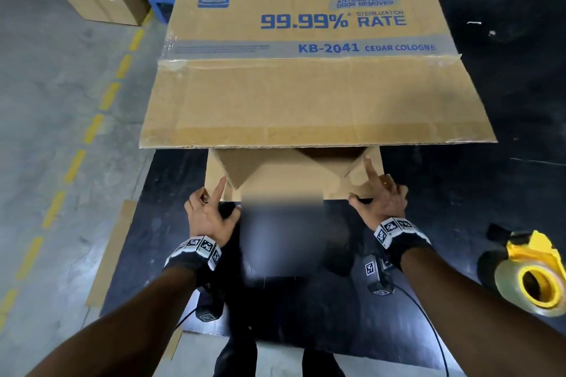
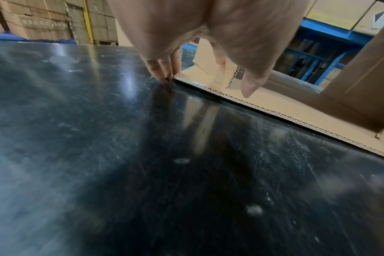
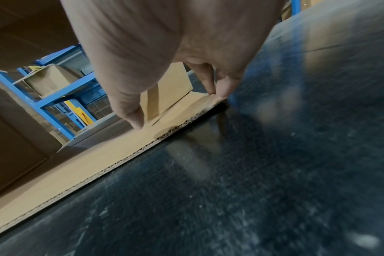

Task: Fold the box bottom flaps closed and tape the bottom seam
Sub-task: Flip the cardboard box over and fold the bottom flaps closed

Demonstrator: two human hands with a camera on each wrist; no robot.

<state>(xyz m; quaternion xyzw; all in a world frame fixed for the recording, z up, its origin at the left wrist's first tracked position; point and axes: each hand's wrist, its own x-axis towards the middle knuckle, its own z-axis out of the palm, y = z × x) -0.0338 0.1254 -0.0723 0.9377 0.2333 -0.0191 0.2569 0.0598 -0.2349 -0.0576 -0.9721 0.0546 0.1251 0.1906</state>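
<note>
Warehouse racking in blue steel and stacked cartons ring a dark, scuffed tabletop (image 1: 459, 119), wide enough to carry a large carton on its side. That printed box (image 1: 306, 39) lies with its open bottom turned toward the person, probably so all four flaps can be reached from one spot. Its upper flap (image 1: 315, 101) juts out level above the opening, while the lower flap (image 1: 284, 183) lies flat on the tabletop. Both side flaps are already swung inward. A yellow tape dispenser (image 1: 533, 272) waits near the right forearm, within reach for the seam. The left hand (image 1: 211, 211) and the right hand (image 1: 382, 199) each pinch a near corner of the lower flap, thumb on top and fingertips at its edge, index fingers extended, seemingly ready to lift it evenly.
</note>
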